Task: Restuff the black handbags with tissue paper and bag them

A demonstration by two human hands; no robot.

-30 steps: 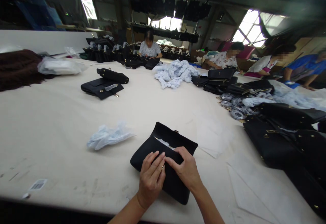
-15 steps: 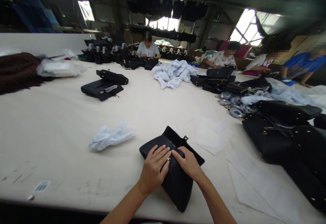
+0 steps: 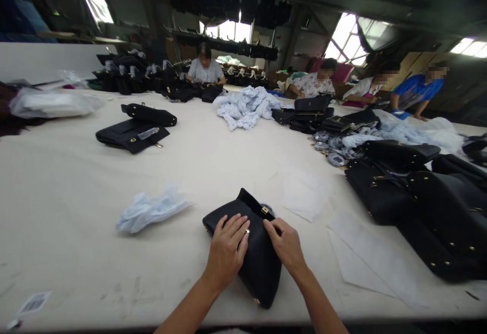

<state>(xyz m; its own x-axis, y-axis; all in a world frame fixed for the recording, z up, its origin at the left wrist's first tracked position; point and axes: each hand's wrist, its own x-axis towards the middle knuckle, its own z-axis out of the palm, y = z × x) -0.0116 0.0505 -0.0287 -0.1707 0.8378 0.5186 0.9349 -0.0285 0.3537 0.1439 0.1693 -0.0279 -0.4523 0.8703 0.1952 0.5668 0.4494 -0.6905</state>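
A black handbag (image 3: pixel 262 268) with small gold studs lies slanted on the table in front of me. Its flap (image 3: pixel 245 199), with a gold clasp (image 3: pixel 265 210), is partly folded over at the far side. My left hand (image 3: pixel 228 245) lies flat on the bag's front, fingers stretched out beside a small gold fitting (image 3: pixel 247 231). On the right edge, my right hand (image 3: pixel 287 243) has its thumb and forefinger closed on the flap near the clasp; its other fingers are curled and partly hidden.
Crumpled pale-blue wrapping (image 3: pixel 150 211) lies to the left, and white sheets (image 3: pixel 365 258) to the right. More black bags (image 3: pixel 384 192) are piled at the right; another bag (image 3: pixel 133 134) lies farther left. Several people sit or stand beyond the blue-white heap (image 3: pixel 247 106).
The bag's flap has come over toward the front, its clasp now nearer the fitting. My right hand has shifted from the bag's middle to its right edge. The view has turned slightly right.
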